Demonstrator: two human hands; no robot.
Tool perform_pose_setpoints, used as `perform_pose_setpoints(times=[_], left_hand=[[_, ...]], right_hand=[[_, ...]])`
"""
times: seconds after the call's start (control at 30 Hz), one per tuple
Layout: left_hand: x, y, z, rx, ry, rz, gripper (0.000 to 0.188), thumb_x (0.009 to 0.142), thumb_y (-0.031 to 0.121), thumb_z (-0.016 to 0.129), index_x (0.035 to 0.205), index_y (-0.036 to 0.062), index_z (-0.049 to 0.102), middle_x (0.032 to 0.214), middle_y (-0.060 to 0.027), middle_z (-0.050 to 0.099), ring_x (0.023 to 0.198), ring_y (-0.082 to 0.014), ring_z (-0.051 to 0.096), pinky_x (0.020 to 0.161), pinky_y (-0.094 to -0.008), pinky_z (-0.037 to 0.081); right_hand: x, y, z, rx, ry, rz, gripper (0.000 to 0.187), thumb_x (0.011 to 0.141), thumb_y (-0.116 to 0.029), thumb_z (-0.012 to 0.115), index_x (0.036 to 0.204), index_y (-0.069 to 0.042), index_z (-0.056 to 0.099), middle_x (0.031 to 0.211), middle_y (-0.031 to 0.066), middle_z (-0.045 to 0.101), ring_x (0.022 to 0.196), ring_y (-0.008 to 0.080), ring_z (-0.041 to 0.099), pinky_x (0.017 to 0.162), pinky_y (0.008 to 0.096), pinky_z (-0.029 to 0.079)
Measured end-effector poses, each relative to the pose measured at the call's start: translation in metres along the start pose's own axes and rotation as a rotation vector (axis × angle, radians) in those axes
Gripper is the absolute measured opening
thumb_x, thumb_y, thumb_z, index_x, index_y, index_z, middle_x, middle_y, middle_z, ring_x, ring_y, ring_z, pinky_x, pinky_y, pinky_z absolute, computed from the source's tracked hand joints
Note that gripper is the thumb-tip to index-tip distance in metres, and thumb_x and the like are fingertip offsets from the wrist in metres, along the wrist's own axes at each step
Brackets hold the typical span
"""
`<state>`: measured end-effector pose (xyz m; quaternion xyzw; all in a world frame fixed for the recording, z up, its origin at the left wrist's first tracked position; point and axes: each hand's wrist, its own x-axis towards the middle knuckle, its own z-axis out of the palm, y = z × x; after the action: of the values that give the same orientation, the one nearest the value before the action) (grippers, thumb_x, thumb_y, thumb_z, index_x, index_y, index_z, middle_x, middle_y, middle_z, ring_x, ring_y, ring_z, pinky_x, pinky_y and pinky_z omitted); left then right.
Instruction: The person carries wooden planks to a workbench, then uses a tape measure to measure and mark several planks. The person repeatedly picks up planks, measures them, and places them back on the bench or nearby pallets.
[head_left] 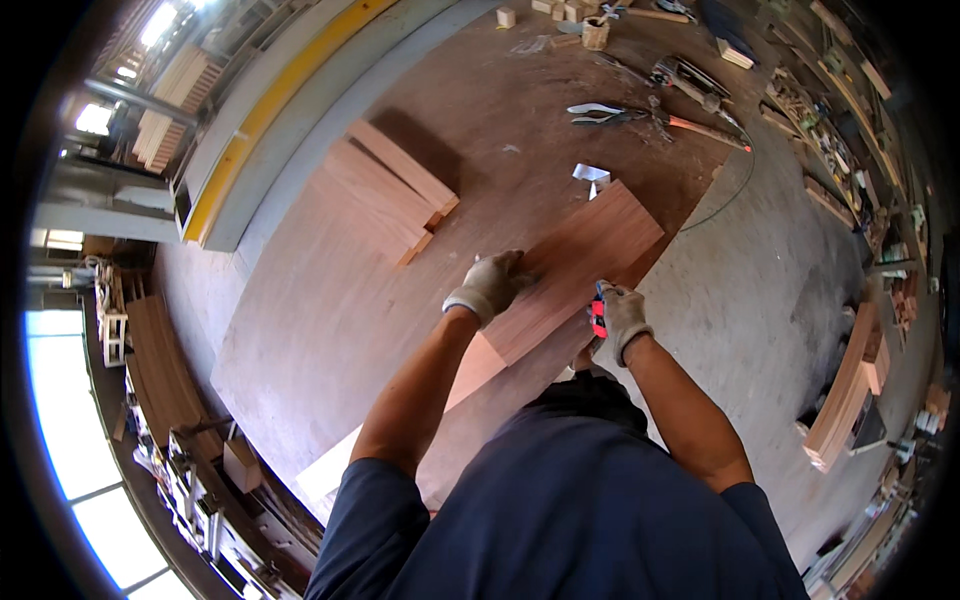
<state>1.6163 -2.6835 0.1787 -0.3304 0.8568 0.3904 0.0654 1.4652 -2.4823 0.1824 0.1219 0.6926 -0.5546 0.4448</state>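
A reddish-brown wooden board lies slanted across the brown work surface in front of me. Its lower left end meets a paler piece of wood. My left hand, in a whitish work glove, is at the board's left edge, fingers reaching toward it and partly in shadow. On the opposite edge, my gloved right hand is closed around a small red and black hand tool. The fingers cover most of that tool, so its exact kind is hidden.
Beyond my left hand lie several planks. Pliers and an orange-handled tool rest farther off, near a folded shiny piece. A yellow-striped beam borders the far left. More wood stands at right.
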Motion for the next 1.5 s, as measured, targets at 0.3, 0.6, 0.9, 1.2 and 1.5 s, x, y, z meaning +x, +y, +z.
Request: perform_pose_setpoints(times=[0.3,0.6,0.9,1.2,1.5], left_hand=[[-0.054,-0.012,-0.032,-0.118,-0.056,-0.106,0.044,0.095,0.033,0.071,0.127,0.0031,0.07,0.119,-0.0197,0.073,0.111,-0.0357,0.068,0.099,-0.0399,0.051],[-0.047,-0.037,-0.022,-0.084,0.007,-0.034,0.045,0.091,0.04,0.074,0.123,0.0085,0.074,0.114,-0.0171,0.075,0.106,-0.0379,0.069,0.094,-0.0429,0.054],[-0.042,-0.036,-0.02,-0.019,-0.011,0.04,0.046,0.091,0.041,0.074,0.123,0.0081,0.073,0.115,-0.0189,0.073,0.111,-0.0383,0.067,0.105,-0.0434,0.048],[-0.02,-0.023,-0.004,-0.074,-0.034,-0.036,0.048,0.098,0.031,0.069,0.135,0.0,0.063,0.129,-0.0213,0.069,0.122,-0.0354,0.064,0.107,-0.0414,0.047],[0.086,0.057,0.023,-0.051,-0.001,0.086,0.046,0.096,0.024,0.068,0.138,0.007,0.063,0.12,-0.019,0.073,0.116,-0.0367,0.067,0.102,-0.0432,0.05]], right_hand=[[-0.034,0.059,0.015,-0.02,-0.353,0.245,0.027,0.103,-0.03,0.063,0.101,-0.003,0.06,0.089,0.0177,0.07,0.072,0.0303,0.069,0.065,0.0437,0.061],[-0.034,0.065,0.02,0.007,-0.441,0.344,0.036,0.104,-0.037,0.061,0.101,-0.002,0.059,0.091,0.0194,0.07,0.077,0.0331,0.07,0.07,0.0465,0.061],[-0.018,0.082,0.011,-0.072,-0.533,0.206,0.033,0.105,-0.034,0.06,0.102,-0.001,0.063,0.089,0.0187,0.071,0.074,0.0312,0.07,0.069,0.0439,0.061],[-0.03,0.037,0.008,-0.057,-0.223,0.165,0.027,0.1,-0.028,0.071,0.105,-0.002,0.065,0.085,0.0095,0.069,0.069,0.0207,0.068,0.058,0.0344,0.056],[0.046,-0.006,-0.034,-0.166,0.013,-0.22,0.031,0.099,-0.029,0.069,0.09,0.001,0.066,0.076,0.0069,0.066,0.068,0.0189,0.063,0.063,0.0355,0.051]])
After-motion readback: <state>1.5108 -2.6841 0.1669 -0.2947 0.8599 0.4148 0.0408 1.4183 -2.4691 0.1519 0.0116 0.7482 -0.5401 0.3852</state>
